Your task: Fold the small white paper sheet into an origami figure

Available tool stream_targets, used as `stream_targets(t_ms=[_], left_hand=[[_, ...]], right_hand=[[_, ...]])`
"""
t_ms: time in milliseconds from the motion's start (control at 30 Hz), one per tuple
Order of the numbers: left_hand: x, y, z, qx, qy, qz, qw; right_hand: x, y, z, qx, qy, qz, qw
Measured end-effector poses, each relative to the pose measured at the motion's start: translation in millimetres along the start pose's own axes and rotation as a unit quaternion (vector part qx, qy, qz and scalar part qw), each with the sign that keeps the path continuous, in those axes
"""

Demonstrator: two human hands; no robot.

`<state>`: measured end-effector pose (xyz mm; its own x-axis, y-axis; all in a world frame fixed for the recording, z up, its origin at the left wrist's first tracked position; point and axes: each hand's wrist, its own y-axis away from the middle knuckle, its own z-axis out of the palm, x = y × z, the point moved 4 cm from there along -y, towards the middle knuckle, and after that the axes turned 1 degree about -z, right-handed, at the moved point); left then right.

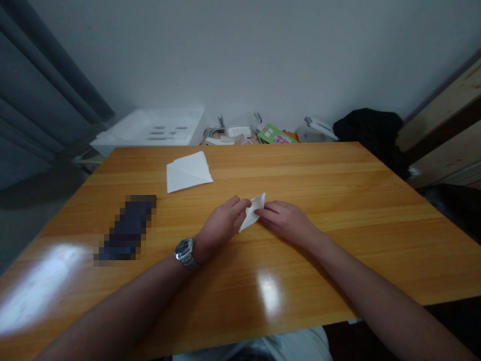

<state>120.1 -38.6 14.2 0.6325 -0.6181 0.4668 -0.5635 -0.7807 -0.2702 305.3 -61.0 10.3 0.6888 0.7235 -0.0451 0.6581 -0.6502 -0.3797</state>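
Note:
A small folded sheet of white paper [252, 213] stands slantwise between my hands at the middle of the wooden table [300, 170]. My left hand [224, 223], with a metal watch [185, 252] on its wrist, grips the paper's left edge with curled fingers. On the other side, my right hand [287, 220] pinches the right edge, its thumb lying over the paper's face. Parts of the lower paper are hidden by the fingers. Beyond my left hand lies a stack of white paper sheets [189, 173].
A dark, pixelated flat object [128, 228] rests on the table's left side. Behind the far edge stand a white plastic tray [150, 130], a green booklet [276, 134] amid clutter, and a black cloth-like heap [368, 128]. A grey curtain [37, 90] hangs at left.

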Motion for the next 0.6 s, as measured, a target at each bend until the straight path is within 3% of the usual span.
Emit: stream_targets(t_ms=[267, 600], left_hand=[[-2.9, 2.3, 2.2, -0.005, -0.004, 0.03, 1.0], [-5.5, 1.6, 3.3, 0.017, 0.019, 0.011, 1.0]], right_hand=[[4.5, 1.4, -0.8, 0.006, -0.038, -0.003, 0.999], [7.8, 3.0, -3.5, 0.019, -0.059, -0.016, 0.998]])
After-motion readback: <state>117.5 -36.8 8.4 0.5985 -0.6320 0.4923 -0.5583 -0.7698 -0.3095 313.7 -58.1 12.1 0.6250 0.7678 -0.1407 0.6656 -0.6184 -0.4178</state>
